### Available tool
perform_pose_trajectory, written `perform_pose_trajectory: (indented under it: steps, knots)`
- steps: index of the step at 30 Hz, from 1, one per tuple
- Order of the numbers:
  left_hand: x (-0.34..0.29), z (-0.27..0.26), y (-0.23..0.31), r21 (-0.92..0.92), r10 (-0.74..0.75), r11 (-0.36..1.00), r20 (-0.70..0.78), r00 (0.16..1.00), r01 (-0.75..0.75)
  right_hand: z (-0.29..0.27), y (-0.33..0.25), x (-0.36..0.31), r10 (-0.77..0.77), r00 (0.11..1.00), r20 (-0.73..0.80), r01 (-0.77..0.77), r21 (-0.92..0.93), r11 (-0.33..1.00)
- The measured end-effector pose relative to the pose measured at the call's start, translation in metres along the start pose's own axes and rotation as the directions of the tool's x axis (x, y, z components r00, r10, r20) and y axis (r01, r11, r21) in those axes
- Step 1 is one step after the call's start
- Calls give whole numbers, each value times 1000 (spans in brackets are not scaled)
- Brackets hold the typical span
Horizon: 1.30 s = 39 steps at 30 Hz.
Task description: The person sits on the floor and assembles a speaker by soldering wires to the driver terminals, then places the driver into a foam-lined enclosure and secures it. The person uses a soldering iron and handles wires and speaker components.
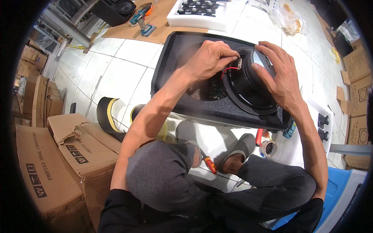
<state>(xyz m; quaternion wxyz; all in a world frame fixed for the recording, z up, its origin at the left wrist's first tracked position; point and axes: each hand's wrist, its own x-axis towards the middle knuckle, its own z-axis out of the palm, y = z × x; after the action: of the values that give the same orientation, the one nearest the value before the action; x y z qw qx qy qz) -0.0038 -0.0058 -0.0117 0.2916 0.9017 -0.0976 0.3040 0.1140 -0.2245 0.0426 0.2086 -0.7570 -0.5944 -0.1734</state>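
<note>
1. Woofer driver tilted on the black speaker cabinet, over or beside its opening; exact seating is hidden.
2. Right hand grasps the driver, spread round its magnet.
3. Left hand pinches the terminal strip, by the red wire.
4. Probably heavy, magnet-end weighted; frame looks stiff. Best hold: magnet or frame rim. Cone, terminal likely fragile; smooth magnet may slip.

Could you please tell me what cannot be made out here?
Head view:
Exact contact of the left hand at the terminal: too small.
Palm of the right hand: hidden by its back.
Inside of the cabinet: partly covered by the speaker driver.
Upper-left speaker: cut off by top edge.
</note>
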Motion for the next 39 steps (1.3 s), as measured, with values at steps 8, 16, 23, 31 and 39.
perform_pose_trajectory:
  steps: [8,16,23,31,39]
  knots:
    - [0,-2,0,-6,11,1000,16,1000,-11,0,-1,0,-6,1000,-6,6,10,1000]
    - [2,-1,4,-40,-105,994,33,994,106,0,0,-1,1,1000,8,-1,-12,1000]
    - [5,-10,14,-198,-372,891,196,907,409,-1,0,0,7,1000,19,-7,-6,1000]
    - [3,-11,17,-216,-379,884,186,907,414,-1,-1,-1,9,1000,17,-9,-3,1000]
    - [2,-10,15,-192,-362,901,159,919,388,-1,-1,-1,9,1000,15,-9,5,1000]
